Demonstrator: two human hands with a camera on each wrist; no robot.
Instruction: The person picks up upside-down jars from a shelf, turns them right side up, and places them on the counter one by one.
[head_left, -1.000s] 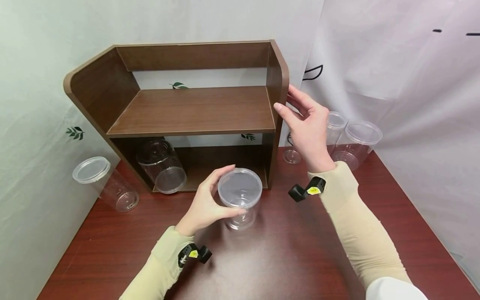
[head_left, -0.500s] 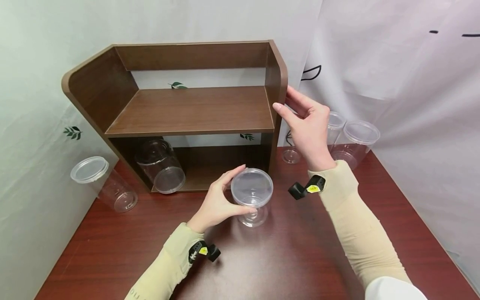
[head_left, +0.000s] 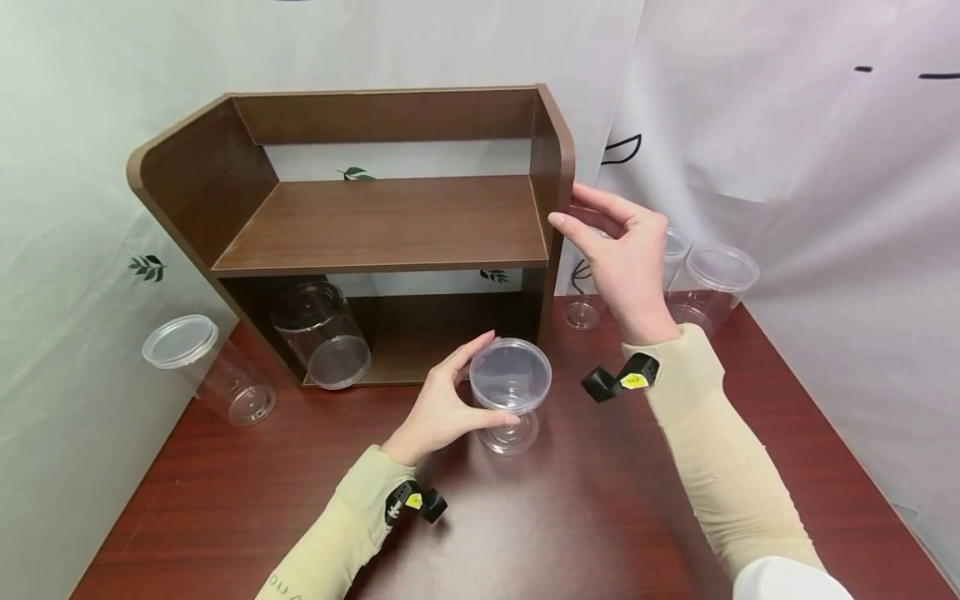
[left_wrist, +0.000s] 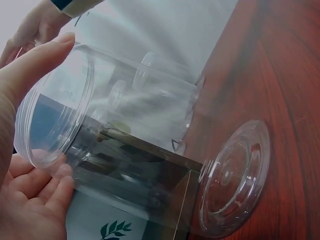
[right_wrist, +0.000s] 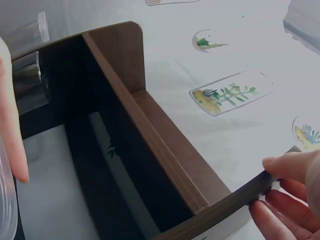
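My left hand [head_left: 442,408] grips a clear plastic jar [head_left: 512,375] from its left side, thumb in front and fingers behind, just around the lid. The jar is upright before the right end of a brown wooden shelf [head_left: 397,221]; whether its base touches the table cannot be told. With my right hand [head_left: 628,262] I pinch the front edge of the shelf's right side panel [head_left: 557,158]. That pinch shows in the right wrist view, thumb on one face of the panel [right_wrist: 225,202] and fingers on the other. Inside the lower compartment at left, another clear jar [head_left: 318,333] leans.
A tall lidded jar [head_left: 213,367] stands left of the shelf. Right of it, behind my right hand, are more clear jars, including a wide one [head_left: 708,283] and a slim one [head_left: 581,310]. A white curtain [head_left: 795,150] hangs behind the dark red table [head_left: 600,508].
My left hand has carried the jar rightward along the shelf's front, mostly in the first half second and slightly since. The right hand keeps its pinch on the side panel.
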